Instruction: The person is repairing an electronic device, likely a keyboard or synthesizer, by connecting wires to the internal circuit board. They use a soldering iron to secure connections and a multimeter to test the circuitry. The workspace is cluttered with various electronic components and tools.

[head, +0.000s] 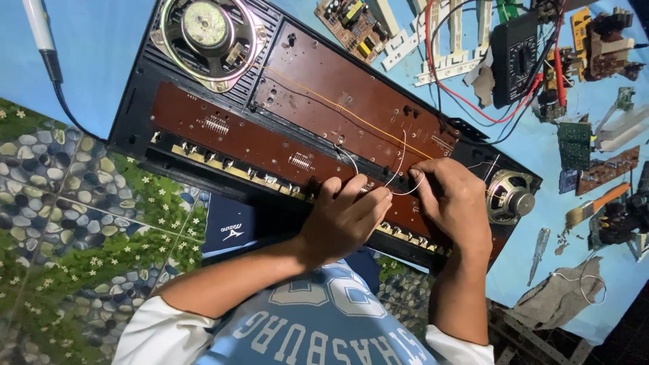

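An opened black electronic keyboard shell (pixel 135 122) lies face down, showing brown circuit boards (pixel 270 138) and a round speaker (pixel 208 34) at its left end. My left hand (pixel 345 216) rests on the lower brown board, fingers pinched on a thin white wire (pixel 399 169). Just to its right, my right hand (pixel 456 199) grips the same white wire where it loops above the board. A smaller speaker (pixel 510 196) sits at the shell's right end, next to my right hand. A yellow wire (pixel 338 105) runs across the upper board.
A blue sheet (pixel 94 40) covers the floor under the shell. At upper right lie a black multimeter (pixel 515 57) with red leads, several loose circuit boards, and white plastic key strips (pixel 446 47). A screwdriver (pixel 539 251), a brush (pixel 595 206) and a grey rag (pixel 561 294) lie at right.
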